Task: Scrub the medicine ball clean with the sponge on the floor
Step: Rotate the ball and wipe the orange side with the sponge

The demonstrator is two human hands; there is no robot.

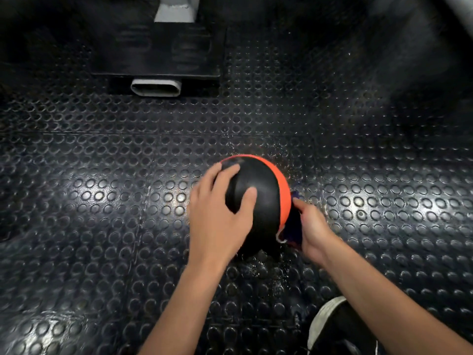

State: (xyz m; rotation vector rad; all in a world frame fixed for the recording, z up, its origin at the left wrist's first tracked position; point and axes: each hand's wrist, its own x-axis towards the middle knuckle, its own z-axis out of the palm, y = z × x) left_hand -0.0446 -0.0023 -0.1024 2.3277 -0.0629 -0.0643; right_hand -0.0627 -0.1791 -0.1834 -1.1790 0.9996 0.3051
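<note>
The medicine ball [258, 201] sits on the floor [102, 201], a black rubber mat covered in raised round studs, right in front of the crouching person. It is black with a broad orange band curving over its far and right side. The left hand [220, 213] lies spread over the ball's near left face, fingers reaching up toward the top and the thumb laid flat across the black panel, palm pressed against it and steadying it rather than closing round anything. The right hand [311, 229] is down at the ball's right flank, fingers curled around a dark blue-purple sponge [294, 226] and holding it against the orange band; a pale edge of the sponge shows at its lower end, touching the ball. Small wet specks glisten on the floor around the ball, thickest just beyond it and just nearer than it. At the lower right a black shoe [330, 326] with a light grey sole stands on the mat, near the right forearm. Farther back, well apart from the ball, the dark base of a gym machine [156, 55] rests on the floor, with a pale oval tube end [156, 87] poking out of its front edge
</note>
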